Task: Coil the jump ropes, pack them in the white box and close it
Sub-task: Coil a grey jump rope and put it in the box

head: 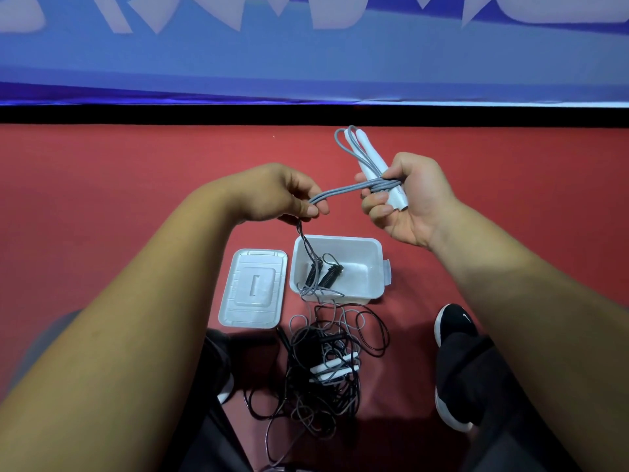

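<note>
Jump rope (pixel 343 190), grey with white handles (pixel 366 166): held in the air above the white box (pixel 377 264), stretched between both hands. Right hand (pixel 408 202): fingers curled round both handles, rope wound across them. Left hand (pixel 279 195): thumb and fingers pinching the bundled strands. Step in hand, by judgement: winding the strands round the handles. Next: finish the wrap, secure the free end against springing loose, lower into the box beside the black-handled rope (pixel 323 274). Lid (pixel 253 287) off, flat just left of the box. Tangled pile (pixel 326 362) near the feet not yet coiled.
</note>
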A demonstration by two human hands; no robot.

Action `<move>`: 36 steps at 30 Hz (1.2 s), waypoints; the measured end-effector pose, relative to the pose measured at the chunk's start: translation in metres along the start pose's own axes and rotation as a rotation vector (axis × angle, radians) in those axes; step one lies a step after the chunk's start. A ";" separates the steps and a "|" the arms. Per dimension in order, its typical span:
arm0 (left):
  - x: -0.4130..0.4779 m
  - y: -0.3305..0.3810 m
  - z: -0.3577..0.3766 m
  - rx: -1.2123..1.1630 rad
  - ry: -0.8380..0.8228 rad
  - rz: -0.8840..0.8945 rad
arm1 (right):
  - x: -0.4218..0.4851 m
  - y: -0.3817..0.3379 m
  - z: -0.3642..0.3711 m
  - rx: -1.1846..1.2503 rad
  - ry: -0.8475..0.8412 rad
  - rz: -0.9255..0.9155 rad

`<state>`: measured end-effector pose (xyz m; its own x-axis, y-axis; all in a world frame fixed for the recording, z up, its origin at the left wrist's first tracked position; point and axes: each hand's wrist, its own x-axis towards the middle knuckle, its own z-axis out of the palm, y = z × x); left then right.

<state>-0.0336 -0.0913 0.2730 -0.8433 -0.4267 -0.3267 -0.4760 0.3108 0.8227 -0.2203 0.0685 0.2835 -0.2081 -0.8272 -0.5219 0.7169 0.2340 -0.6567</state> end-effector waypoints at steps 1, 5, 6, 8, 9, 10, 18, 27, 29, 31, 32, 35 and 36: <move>0.000 0.000 0.000 -0.004 0.003 -0.002 | -0.001 0.000 0.001 0.005 0.007 -0.005; 0.002 0.000 0.001 0.000 0.030 -0.001 | -0.002 0.003 0.002 0.034 0.029 -0.010; 0.003 -0.001 0.001 0.016 0.041 0.000 | -0.001 0.004 0.002 0.021 0.033 -0.010; 0.005 -0.003 0.001 0.073 0.053 -0.001 | 0.001 0.005 0.003 -0.013 0.028 -0.013; 0.006 -0.003 0.002 0.105 0.054 -0.003 | 0.002 0.005 0.004 -0.034 0.016 -0.015; 0.006 -0.003 0.003 0.129 0.050 -0.005 | 0.003 0.006 0.004 -0.057 0.000 -0.016; 0.006 -0.005 0.001 0.190 0.084 -0.007 | 0.006 0.007 0.003 -0.153 -0.118 0.077; 0.005 0.000 0.002 0.079 0.126 0.014 | 0.009 0.005 0.001 -0.011 -0.174 0.027; 0.006 -0.001 0.001 0.118 0.151 0.005 | 0.011 0.006 0.000 0.002 -0.156 0.014; 0.007 -0.003 0.001 0.165 0.175 -0.012 | 0.011 0.007 0.000 -0.002 -0.152 0.020; 0.008 -0.004 0.001 0.180 0.180 -0.022 | 0.011 0.007 0.000 -0.007 -0.153 0.025; 0.009 -0.007 0.004 0.167 0.188 -0.033 | 0.010 0.006 0.002 -0.030 -0.174 0.052; 0.009 -0.007 0.004 0.151 0.196 -0.035 | 0.009 0.006 0.002 -0.040 -0.186 0.060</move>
<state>-0.0391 -0.0939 0.2619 -0.7681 -0.5917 -0.2450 -0.5483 0.4099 0.7289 -0.2165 0.0613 0.2759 -0.0364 -0.8905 -0.4534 0.6965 0.3028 -0.6505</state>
